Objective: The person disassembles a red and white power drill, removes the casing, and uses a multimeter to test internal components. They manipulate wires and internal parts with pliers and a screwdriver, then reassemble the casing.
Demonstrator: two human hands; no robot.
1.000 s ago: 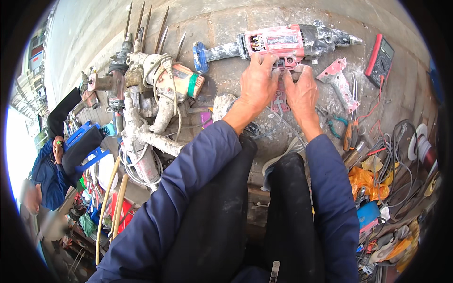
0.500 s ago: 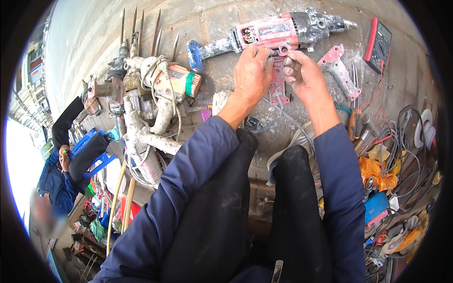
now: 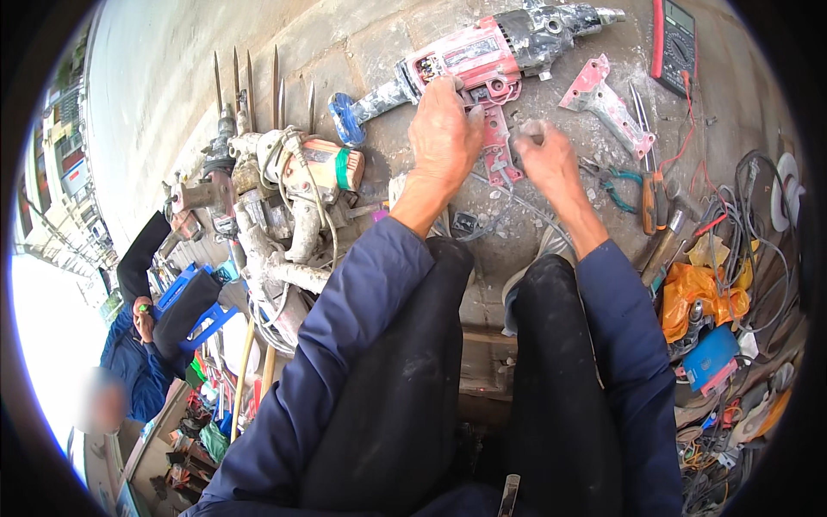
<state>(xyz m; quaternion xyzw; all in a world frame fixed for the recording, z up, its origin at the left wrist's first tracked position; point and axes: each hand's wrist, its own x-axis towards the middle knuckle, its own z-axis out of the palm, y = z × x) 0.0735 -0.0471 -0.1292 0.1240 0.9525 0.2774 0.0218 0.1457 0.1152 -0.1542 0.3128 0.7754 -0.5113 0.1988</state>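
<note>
A dusty red and black hammer drill (image 3: pixel 474 52) lies on the ground, its pink handle half (image 3: pixel 497 142) pointing toward me with the inside exposed. My left hand (image 3: pixel 444 129) is closed at the top of that handle, fingertips against the housing; its knuckles hide the exact grip. Right of the handle, my right hand (image 3: pixel 551 164) is curled in a pinch, apart from the tool; anything between its fingertips is too small to make out. A loose pink handle cover (image 3: pixel 610 108) lies farther right. A grey cable (image 3: pixel 538 215) runs from the handle toward my feet.
On the left stand several dusty power tools (image 3: pixel 293 198) with upright chisels (image 3: pixel 250 86). A multimeter (image 3: pixel 674 43), pliers (image 3: pixel 627 185), screwdrivers (image 3: pixel 659 202), a hammer (image 3: pixel 668 241) and an orange bag (image 3: pixel 698 297) lie right. A seated person (image 3: pixel 142 362) is at far left.
My right hand has drawn away from the handle, down and slightly right. My left hand remains at the handle's top. The whole view has shifted a little.
</note>
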